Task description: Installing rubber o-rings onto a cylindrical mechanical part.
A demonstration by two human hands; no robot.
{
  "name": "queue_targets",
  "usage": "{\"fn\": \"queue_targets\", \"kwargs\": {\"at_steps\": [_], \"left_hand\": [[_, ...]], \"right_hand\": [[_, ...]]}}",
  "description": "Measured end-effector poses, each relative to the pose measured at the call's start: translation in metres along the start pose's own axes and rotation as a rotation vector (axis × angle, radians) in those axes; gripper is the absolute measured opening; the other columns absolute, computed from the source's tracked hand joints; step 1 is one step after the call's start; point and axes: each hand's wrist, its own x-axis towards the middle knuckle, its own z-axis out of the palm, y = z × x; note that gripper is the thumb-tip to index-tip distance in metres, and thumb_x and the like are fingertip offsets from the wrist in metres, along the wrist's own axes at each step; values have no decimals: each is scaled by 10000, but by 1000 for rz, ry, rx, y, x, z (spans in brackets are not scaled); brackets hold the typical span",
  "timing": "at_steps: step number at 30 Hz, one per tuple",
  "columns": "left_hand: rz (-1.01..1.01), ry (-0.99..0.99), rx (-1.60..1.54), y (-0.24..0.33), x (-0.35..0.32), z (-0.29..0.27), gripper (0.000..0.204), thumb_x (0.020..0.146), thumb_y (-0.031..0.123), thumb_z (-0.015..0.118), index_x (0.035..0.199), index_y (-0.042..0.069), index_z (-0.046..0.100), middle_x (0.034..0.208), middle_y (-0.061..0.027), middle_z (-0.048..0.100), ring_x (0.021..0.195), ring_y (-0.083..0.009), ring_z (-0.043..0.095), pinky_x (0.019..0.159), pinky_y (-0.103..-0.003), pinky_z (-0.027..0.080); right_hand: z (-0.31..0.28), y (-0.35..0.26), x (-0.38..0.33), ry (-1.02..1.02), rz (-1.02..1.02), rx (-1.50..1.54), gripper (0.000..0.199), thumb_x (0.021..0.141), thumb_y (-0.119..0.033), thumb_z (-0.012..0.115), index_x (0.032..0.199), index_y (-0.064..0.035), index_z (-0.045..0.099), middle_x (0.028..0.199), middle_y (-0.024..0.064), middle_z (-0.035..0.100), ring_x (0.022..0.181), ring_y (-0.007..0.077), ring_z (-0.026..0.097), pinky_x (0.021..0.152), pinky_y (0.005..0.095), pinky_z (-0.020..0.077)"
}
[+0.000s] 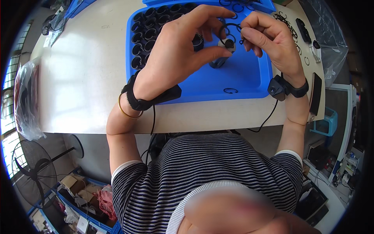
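Note:
A black open retaining ring [230, 25] is pinched between the thumb and index finger of my right hand [269, 37]. My left hand [183, 46] is curved around the ring's other side, thumb and fingers apart; a fingertip lies close to the ring, and whether it touches cannot be told. Below them, a dark cylinder with a pale top [219, 62] stands upright in the blue tray [198, 94], my left thumb at its upper edge. Rows of dark ring-shaped parts [137, 50] fill the tray's left side, partly hidden by my left hand. One loose retaining ring [230, 91] lies near the tray's front edge.
More rings lie in a blue container [257, 5] behind the tray and in a pile [286, 23] on the white table [85, 78]. A black tool [303, 30] and a dark flat bar [316, 93] sit at the right. Cables hang from both wrist devices.

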Motion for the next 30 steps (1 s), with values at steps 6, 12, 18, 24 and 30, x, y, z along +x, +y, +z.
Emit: {"fn": "queue_targets", "kwargs": {"at_steps": [6, 12, 18, 24, 30], "left_hand": [[249, 192, 145, -18, 2, 12, 486, 752, 40, 837, 1211, 64, 680, 940, -6, 691, 867, -104, 624, 840, -248, 510], [255, 96, 140, -28, 2, 7, 472, 760, 71, 841, 1206, 65, 686, 1048, -16, 666, 924, -126, 624, 864, -269, 516], [158, 9, 151, -28, 2, 10, 440, 789, 54, 809, 1209, 55, 679, 1104, -18, 639, 969, -147, 614, 902, -287, 513], [139, -16, 104, -30, 2, 13, 434, 804, 40, 790, 1221, 58, 673, 1092, -22, 633, 969, -159, 614, 903, -292, 511], [118, -37, 100, -31, 3, 14, 429, 815, 38, 781, 1228, 55, 668, 1099, -26, 639, 980, -161, 612, 899, -297, 512]], "right_hand": [[-4, 6, -4, -18, -5, 8, 208, 1034, -244, 583, 958, -56, 633, 763, -4, 621, 604, 23, 518, 533, 179, 396], [-3, -23, 15, 60, -33, -88, 183, 1021, -234, 605, 981, -64, 659, 779, -10, 633, 635, 20, 526, 545, 174, 390], [-9, -25, 11, 20, 102, -149, 156, 977, -193, 673, 1008, -41, 655, 818, 13, 663, 660, 45, 578, 579, 184, 440], [-16, 9, -1, -71, -2, -264, 131, 946, -172, 688, 1004, -55, 681, 812, -23, 637, 711, 39, 571, 631, 193, 436], [-10, -8, 2, -121, 55, -352, 144, 913, -165, 714, 983, -41, 693, 827, -14, 644, 703, 47, 565, 636, 206, 440]]}}
